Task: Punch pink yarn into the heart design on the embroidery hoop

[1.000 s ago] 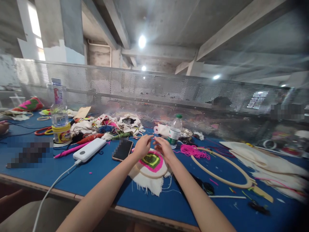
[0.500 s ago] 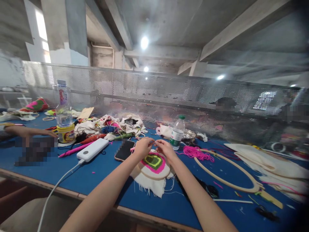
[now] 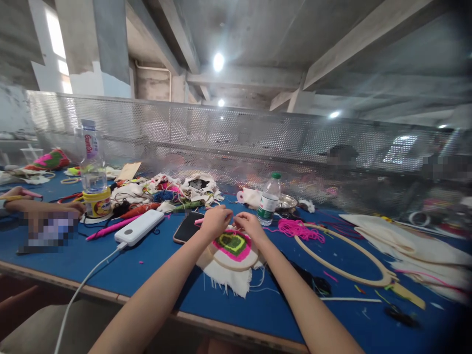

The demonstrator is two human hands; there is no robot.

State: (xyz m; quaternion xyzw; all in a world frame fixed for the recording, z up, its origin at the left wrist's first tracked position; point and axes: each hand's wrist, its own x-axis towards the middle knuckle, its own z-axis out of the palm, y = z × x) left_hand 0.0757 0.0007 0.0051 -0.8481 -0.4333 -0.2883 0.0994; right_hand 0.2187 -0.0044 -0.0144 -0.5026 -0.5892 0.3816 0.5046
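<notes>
Where the round wooden hoop (image 3: 233, 251) with fuzzy pink-green stitching lies on the blue table (image 3: 155, 268), a thin pink tool (image 3: 199, 221) is pinched in the left hand (image 3: 216, 221); the right hand (image 3: 250, 224) is curled, contents unclear.

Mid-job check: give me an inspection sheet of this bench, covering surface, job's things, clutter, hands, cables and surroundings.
Surface: blue table, strewn with thread scraps.
Job's things: small embroidery hoop with pink and green stitching on frayed white cloth, under both hands.
Clutter: fabric pile, phone, two water bottles, pink yarn, large empty hoop.
Hands: left hand and right hand fingertip to fingertip above the hoop; whatever they pinch is too small to tell.
Cables: white cable from power bank runs over the table edge.
Surroundings: perforated metal screen; another person's hand at far left.
</notes>
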